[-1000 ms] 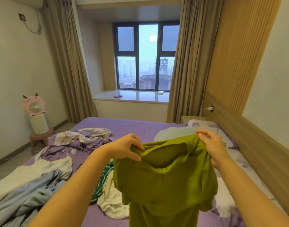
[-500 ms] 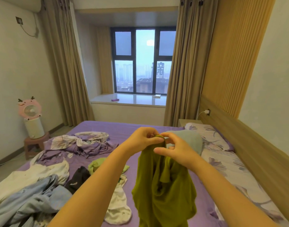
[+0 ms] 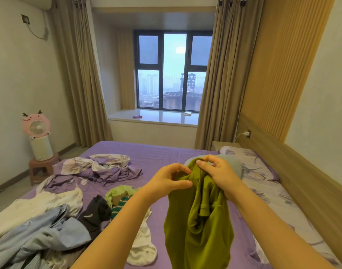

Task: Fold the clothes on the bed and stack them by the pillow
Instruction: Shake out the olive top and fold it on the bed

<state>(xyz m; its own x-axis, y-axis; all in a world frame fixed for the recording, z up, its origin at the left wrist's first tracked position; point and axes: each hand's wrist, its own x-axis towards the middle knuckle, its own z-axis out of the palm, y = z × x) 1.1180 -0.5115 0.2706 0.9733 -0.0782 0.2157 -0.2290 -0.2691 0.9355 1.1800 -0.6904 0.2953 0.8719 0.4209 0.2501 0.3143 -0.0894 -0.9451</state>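
An olive-green shirt (image 3: 199, 230) hangs folded lengthwise in the air over the purple bed (image 3: 166, 152). My left hand (image 3: 170, 181) pinches its top edge from the left. My right hand (image 3: 218, 171) grips the same top edge from the right, the two hands almost touching. A floral pillow (image 3: 251, 166) lies by the headboard at the right, with a pale blue folded garment (image 3: 234, 166) partly hidden behind my right hand. Loose clothes lie on the bed's left: a white garment (image 3: 50, 200), a light blue one (image 3: 40, 237), a black one (image 3: 96, 210), a light green one (image 3: 119, 193).
A crumpled floral purple sheet (image 3: 100, 167) lies mid-bed. A wooden headboard (image 3: 306, 181) runs along the right. A pink fan (image 3: 37, 129) stands on a small stool (image 3: 42, 167) at the left wall. The window sill (image 3: 156, 117) is behind the bed.
My hands came together from wide apart, folding the green shirt in half lengthwise. It now hangs narrow from both hands, and more loose clothes show on the bed.
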